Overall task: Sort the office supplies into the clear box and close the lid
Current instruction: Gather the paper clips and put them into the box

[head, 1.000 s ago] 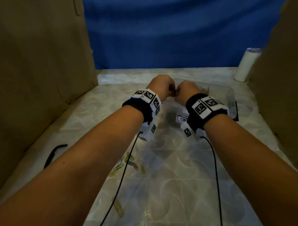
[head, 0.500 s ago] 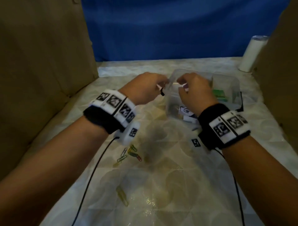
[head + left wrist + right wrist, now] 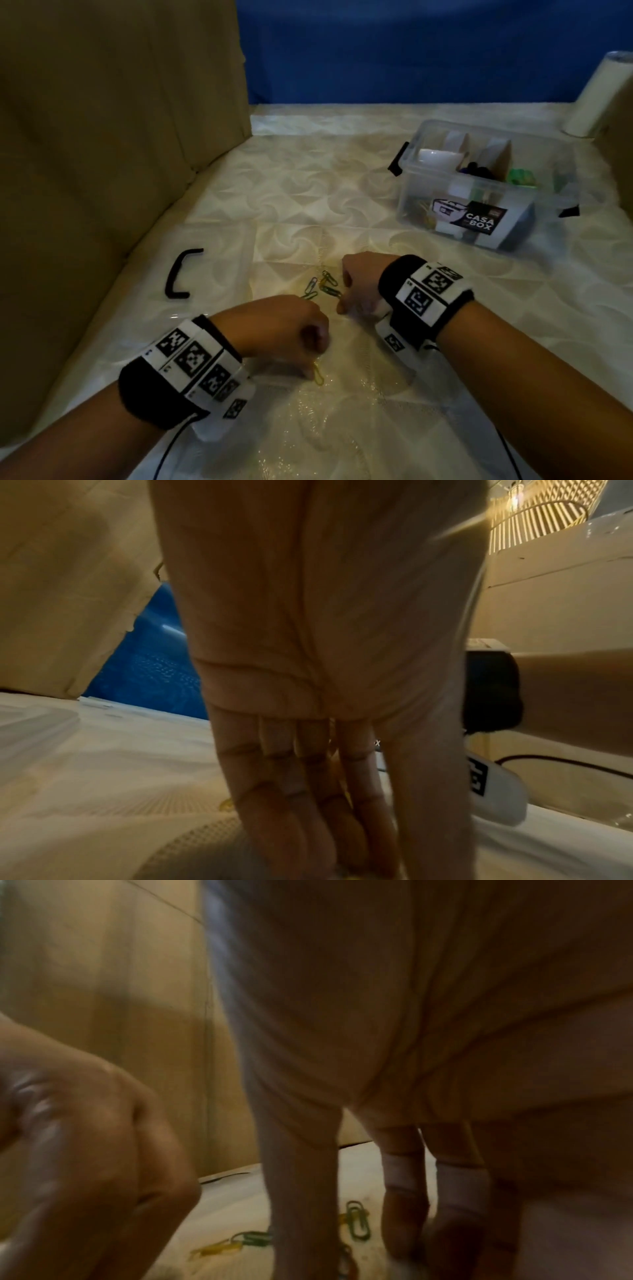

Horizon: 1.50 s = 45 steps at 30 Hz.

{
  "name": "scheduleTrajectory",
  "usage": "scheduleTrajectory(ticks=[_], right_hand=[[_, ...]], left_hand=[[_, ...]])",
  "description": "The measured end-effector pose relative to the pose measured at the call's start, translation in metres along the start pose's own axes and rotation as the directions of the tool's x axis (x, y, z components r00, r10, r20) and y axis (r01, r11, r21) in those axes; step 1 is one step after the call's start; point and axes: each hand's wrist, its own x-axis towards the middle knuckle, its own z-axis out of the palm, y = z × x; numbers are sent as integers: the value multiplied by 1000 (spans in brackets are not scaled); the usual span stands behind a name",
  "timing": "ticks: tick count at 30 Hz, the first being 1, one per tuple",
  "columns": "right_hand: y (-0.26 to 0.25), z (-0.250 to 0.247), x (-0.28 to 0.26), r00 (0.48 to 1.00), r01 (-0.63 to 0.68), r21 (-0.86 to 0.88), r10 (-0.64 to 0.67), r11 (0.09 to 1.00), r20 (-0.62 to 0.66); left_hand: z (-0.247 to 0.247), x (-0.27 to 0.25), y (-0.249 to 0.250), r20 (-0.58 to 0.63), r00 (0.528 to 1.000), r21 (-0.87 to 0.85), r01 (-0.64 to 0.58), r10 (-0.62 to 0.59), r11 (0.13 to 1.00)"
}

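Observation:
The clear box (image 3: 479, 212) stands open at the back right with tape rolls, a green item and other supplies inside. Several coloured paper clips (image 3: 323, 286) (image 3: 358, 1221) lie loose on the table in front of me. My right hand (image 3: 342, 298) (image 3: 359, 1245) reaches down onto them, thumb and fingers apart with clips between. Nearer to me, my left hand (image 3: 308, 356) (image 3: 359, 859) has its fingers and thumb drawn together at the table on a yellow paper clip (image 3: 318, 375) that sticks out beneath it.
A clear lid with a black handle (image 3: 180, 274) lies flat to the left of the clips. Cardboard walls (image 3: 102, 137) close both sides, with a blue backdrop behind. A white roll (image 3: 596, 92) stands at the back right. Wrist cables trail toward me.
Both hands have left the clear box and come back toward me, down onto the loose paper clips. The box now sits untouched at the back right.

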Motion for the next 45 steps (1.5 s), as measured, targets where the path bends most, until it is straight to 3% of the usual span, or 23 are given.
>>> scheduleTrajectory(ticks=[7,10,13,16,18,19,21,23,25,27,28,30,32,33,34,36,37,39,42,45], right_hand=[[-16,4,3,1000,8,24,-7,1000,-26],[-16,6,-1,999,2,65,1,998,-39],[-12,10,-3,994,-2,148,17,989,-105],[2,12,-8,990,17,330,32,944,-141],[15,15,-14,990,45,617,49,785,-135],[20,16,-18,990,65,761,55,645,-131],[27,19,-25,992,101,961,45,257,-117],[32,22,-29,994,112,987,23,-112,-110],[35,26,-30,994,99,915,-5,-390,-109],[36,30,-30,996,44,836,-41,-547,-80],[34,32,-29,997,22,824,-52,-566,-62],[27,34,-23,999,1,874,-32,-487,-19],[18,30,-15,999,11,966,52,-260,3],[12,28,-9,995,25,997,98,-79,-18],[7,24,-4,989,49,986,133,161,-71],[1,17,6,976,76,734,102,675,-194],[-2,14,11,979,78,555,41,828,-200],[-9,10,17,993,46,328,-7,943,-119],[-20,5,21,998,-26,155,35,988,-58],[-26,1,20,997,65,47,-63,997,-48]], left_hand=[[6,-6,-5,25,997,28,-73,72,997],[-1,-4,-12,-129,991,20,30,-27,999],[-13,5,-23,-368,912,-85,164,-184,983],[-19,19,-28,-387,863,-192,269,-325,944],[-18,26,-30,-331,870,-184,320,-365,930],[-18,28,-31,-302,878,-172,332,-371,927],[-17,30,-35,-264,887,-180,342,-380,922],[-16,29,-38,-235,893,-192,345,-385,919],[-16,29,-37,-218,897,-185,348,-384,919],[-17,28,-35,-217,902,-173,342,-374,924],[-17,28,-34,-224,904,-155,337,-365,929],[-16,27,-30,-268,901,-91,328,-340,940],[-15,26,-24,-331,887,-25,332,-321,943],[-14,26,-21,-357,879,-1,339,-317,941],[-13,27,-20,-371,875,18,342,-311,940],[-12,26,-21,-370,878,17,335,-305,942],[-11,25,-23,-363,882,-3,322,-301,947],[-10,22,-28,-375,881,-53,291,-289,955],[-13,13,-37,-415,851,-309,200,-322,930],[-17,6,-41,-377,841,-671,43,-390,740]])
